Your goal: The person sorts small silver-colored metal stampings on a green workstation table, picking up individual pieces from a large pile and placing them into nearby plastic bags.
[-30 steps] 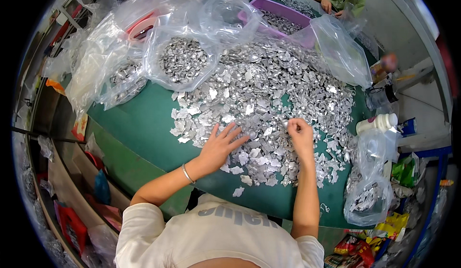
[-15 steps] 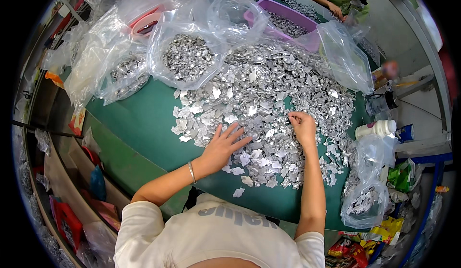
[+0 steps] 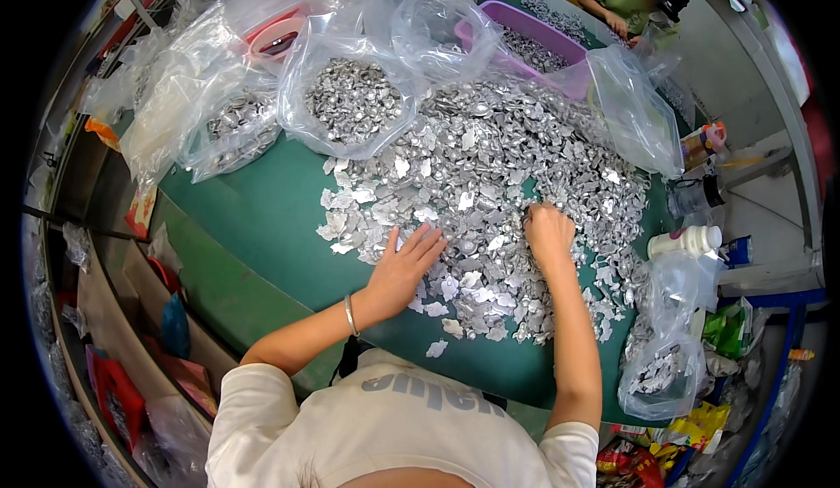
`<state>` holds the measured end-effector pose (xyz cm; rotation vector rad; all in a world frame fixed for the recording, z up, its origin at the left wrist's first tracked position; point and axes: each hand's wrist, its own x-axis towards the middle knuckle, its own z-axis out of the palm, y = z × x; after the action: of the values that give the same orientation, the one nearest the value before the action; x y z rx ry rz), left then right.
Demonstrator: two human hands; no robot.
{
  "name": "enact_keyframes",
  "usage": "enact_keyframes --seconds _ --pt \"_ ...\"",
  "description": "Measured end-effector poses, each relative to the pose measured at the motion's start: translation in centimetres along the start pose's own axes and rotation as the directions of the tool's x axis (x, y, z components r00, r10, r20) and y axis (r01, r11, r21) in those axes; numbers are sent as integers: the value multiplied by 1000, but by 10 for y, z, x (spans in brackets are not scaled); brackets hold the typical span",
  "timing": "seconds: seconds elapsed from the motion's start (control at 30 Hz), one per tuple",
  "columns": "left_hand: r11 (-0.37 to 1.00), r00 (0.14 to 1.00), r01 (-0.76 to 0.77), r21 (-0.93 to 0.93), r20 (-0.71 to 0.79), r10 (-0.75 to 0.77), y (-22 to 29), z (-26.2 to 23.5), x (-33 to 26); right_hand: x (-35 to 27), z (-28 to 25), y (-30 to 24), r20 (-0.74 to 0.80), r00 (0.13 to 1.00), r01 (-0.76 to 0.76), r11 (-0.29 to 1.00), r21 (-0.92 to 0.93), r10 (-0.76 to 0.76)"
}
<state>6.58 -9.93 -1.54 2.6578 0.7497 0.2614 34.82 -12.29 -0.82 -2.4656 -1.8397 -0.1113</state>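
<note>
A wide heap of small, flat silvery metal pieces covers much of the green tabletop. My left hand lies palm down on the near left part of the heap, its fingers stretched out and holding nothing. Over the right part of the heap, my right hand is closed, knuckles up and fingertips down among the pieces. Whatever its fingers may grip is hidden beneath the hand. A few loose pieces lie on the table nearer to me.
Clear plastic bags of metal pieces stand behind the heap, beside a purple tub. At the right edge are a white bottle and another bag. A person in green works at the far right.
My right hand has turned knuckles up, and its fingertips have dropped into the pieces. The left hand has slid slightly left, its fingers closer together. The whole view has shifted a little.
</note>
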Motion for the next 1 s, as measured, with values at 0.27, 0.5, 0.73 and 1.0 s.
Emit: enact_keyframes --seconds 0.27,0.5,0.73,1.0 --pt "1000 1000 13 -2 -19 -13 -1 8 -1 -15 -9 8 -35 979 -80 541 837 199" --pt "999 999 8 -31 -40 -9 -2 10 -2 -36 -20 -27 420 900 -330 -811 483 -116" --pt "997 998 14 -81 -53 -18 -2 12 -1 -40 -24 -68 320 946 -176 901 397 44" --pt "726 967 42 -687 -153 -201 -5 -5 -3 -40 -7 -76 139 964 -267 822 503 228"
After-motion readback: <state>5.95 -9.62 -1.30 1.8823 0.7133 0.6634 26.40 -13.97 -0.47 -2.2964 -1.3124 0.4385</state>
